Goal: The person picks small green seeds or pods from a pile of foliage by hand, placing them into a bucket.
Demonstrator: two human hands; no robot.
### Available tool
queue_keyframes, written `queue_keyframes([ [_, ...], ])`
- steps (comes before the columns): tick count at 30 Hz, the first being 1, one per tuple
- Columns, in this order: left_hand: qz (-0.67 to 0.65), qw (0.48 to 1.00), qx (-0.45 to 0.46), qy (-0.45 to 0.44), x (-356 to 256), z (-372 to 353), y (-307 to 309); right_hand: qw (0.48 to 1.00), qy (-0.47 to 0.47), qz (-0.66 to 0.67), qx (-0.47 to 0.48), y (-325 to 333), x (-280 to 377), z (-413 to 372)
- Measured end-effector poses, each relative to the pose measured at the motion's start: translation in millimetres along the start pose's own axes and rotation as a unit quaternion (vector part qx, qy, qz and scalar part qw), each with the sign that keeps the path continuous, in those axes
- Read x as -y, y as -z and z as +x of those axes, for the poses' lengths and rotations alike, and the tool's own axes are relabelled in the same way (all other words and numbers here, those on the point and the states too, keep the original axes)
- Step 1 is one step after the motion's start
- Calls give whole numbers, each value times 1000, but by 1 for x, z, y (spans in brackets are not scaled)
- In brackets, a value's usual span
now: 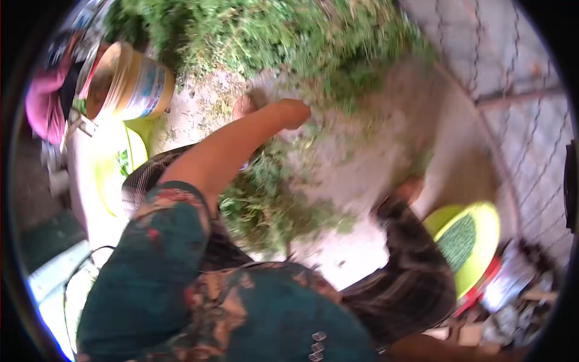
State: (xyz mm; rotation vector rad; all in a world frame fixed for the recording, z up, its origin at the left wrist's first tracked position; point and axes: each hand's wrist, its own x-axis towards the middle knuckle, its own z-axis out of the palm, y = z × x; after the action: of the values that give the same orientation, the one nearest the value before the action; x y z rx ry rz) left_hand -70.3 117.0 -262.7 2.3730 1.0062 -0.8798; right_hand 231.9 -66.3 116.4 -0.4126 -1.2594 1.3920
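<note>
My left hand (295,114) is stretched forward over the pale ground, just below a large heap of green leafy stems (259,36). Its fingers look closed in a fist; what they hold, if anything, is too small and blurred to make out. Between my legs lies a smaller pile of green stems (265,199), below my left forearm. At the bottom right edge only part of my right arm shows; its hand is outside the view. A yellow-green basin (491,223) with small green pieces stands beside my right leg.
On the left stands a yellow bucket (154,90), tipped on its side, above another bright yellow-green basin (139,145). A pink item (45,108) is at the far left. Patterned paving (518,133) lies at the right, and plastic bags (509,283) sit at the lower right.
</note>
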Motion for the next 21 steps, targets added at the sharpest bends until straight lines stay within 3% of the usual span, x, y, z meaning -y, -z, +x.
queue_keyframes([
  [2,-96,991,-82,39,-17,26,-46,999,-22,-7,-45,-1,7,-11],
  [3,-91,992,-84,33,-15,37,-59,991,-62,12,-120,8,-16,-4],
  [5,-138,969,-195,68,-31,38,-92,950,-149,54,-267,25,-66,1],
  [6,-144,959,-222,97,-41,38,-96,906,-132,-268,-301,31,-91,-5],
  [7,-143,961,-221,91,-43,41,-102,855,-182,-402,-273,31,-101,-5],
  [9,-105,966,-171,162,-48,49,-114,874,-216,-348,-262,25,-110,-3],
  [13,-60,973,-136,177,-54,47,-107,892,-207,-313,-252,27,-120,-7],
  [15,-220,938,-124,236,-54,46,-102,880,-262,-307,-251,29,-119,-10],
  [16,-217,940,-125,233,-48,45,-100,877,-293,-286,-251,28,-118,-8],
  [17,-478,850,-97,200,-39,44,-96,877,-290,-287,-255,27,-117,-7],
  [18,-701,694,-61,148,-34,43,-89,869,-318,-297,-237,28,-117,-7],
  [19,-699,698,-66,143,-33,41,-82,860,-344,-308,-220,28,-118,-7],
  [21,-803,594,-40,33,-36,33,-66,864,-329,-310,-220,32,-127,-12],
])
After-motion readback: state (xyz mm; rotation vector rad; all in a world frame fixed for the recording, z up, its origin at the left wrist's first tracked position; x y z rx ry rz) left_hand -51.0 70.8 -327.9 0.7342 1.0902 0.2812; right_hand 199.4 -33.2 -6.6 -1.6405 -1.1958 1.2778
